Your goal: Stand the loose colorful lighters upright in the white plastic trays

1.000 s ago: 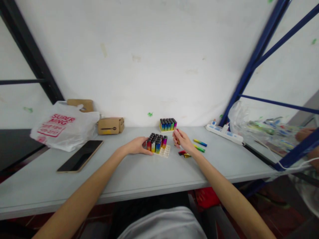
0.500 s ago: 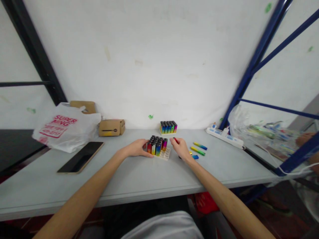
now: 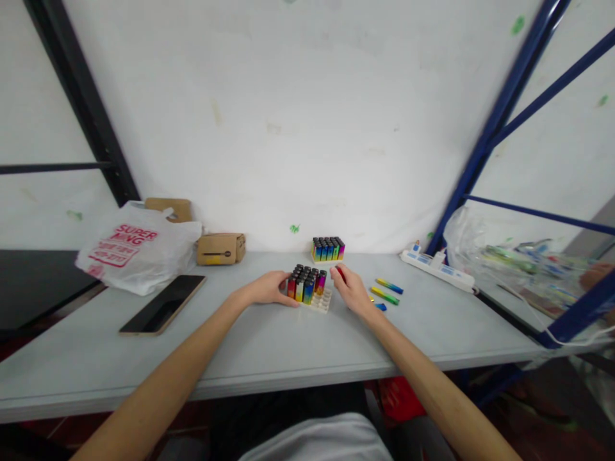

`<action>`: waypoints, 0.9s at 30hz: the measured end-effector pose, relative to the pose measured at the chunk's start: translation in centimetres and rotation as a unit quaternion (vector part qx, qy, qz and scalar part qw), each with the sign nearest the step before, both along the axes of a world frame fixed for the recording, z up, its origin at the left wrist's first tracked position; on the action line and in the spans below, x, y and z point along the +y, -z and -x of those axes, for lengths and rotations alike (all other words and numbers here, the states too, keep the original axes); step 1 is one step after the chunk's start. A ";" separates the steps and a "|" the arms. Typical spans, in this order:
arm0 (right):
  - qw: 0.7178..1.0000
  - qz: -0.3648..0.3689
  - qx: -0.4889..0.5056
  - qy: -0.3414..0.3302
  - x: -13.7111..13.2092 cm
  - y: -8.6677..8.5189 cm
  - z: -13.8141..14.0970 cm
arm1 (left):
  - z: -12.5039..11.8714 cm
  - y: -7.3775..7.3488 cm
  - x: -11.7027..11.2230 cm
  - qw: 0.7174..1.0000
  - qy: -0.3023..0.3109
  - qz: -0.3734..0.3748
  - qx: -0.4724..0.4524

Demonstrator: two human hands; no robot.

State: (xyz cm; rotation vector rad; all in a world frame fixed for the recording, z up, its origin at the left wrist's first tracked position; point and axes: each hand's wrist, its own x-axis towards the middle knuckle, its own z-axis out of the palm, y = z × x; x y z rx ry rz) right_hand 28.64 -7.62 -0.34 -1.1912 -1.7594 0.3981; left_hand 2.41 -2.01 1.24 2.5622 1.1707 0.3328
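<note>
A white tray on the grey table holds several upright rainbow-coloured lighters. My left hand curls around the tray's left side and steadies it. My right hand is just right of the tray, fingers pinched on a red lighter close to the standing ones. Loose lighters lie on the table to the right of that hand. A second full tray of lighters stands by the wall behind.
A black phone lies at left, beside a white plastic bag and a small cardboard box. A white power strip sits at right, near blue shelf posts and a clear bag. Another person's hand shows at far right.
My right hand took up a red lighter from the loose ones and brought it left to the tray's side. My left hand stayed on the tray.
</note>
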 end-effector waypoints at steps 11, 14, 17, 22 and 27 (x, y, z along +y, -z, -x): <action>0.991 -0.082 -0.107 -0.003 -1.5 -1.5 -0.5 | -0.2 -0.2 -0.1 1.000 -0.005 0.002 0.018; 0.993 -0.046 -0.107 -0.019 -1.4 -1.2 -0.5 | -0.2 -0.2 -0.2 1.000 -0.009 -0.003 0.020; 0.992 -0.029 -0.115 -0.048 -1.1 -0.6 -0.4 | -0.2 -0.2 -0.2 1.000 -0.005 0.000 0.010; 0.981 -0.028 -0.182 -0.063 -0.5 0.4 -0.2 | -0.2 -0.2 -0.2 1.000 -0.002 0.006 0.007; 0.970 -0.016 -0.229 -0.076 -0.4 0.3 -0.4 | -0.3 -0.2 -0.2 1.000 0.002 0.001 0.006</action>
